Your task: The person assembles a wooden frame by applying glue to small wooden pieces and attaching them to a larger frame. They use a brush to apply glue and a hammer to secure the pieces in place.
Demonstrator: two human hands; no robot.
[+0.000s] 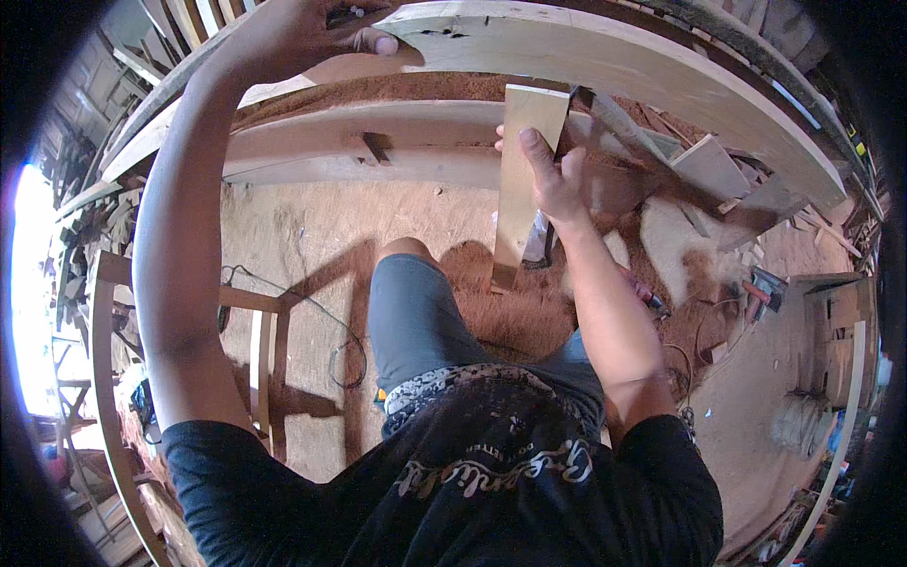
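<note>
My right hand [556, 180] is closed around a short flat wooden board [520, 189], thumb on its broad face and fingertips showing at its left edge. The board stands nearly upright in the view, its upper end close to a long wooden plank [567, 38]. At the top left, my left hand [350, 33] grips that plank, its thumb against the face; the frame's upper edge partly cuts off the fingers. A small white bit shows between them, too small to name. Just behind the short board is a dark-edged object [539, 244], mostly hidden.
Another long plank [302, 142] lies behind, with reddish sawdust around it. Offcuts [709, 170] are piled at right, near a power tool [763, 291] and a reddish tool [647, 289]. A cable [350, 369] loops over the floor beside a wooden frame [260, 369] at left.
</note>
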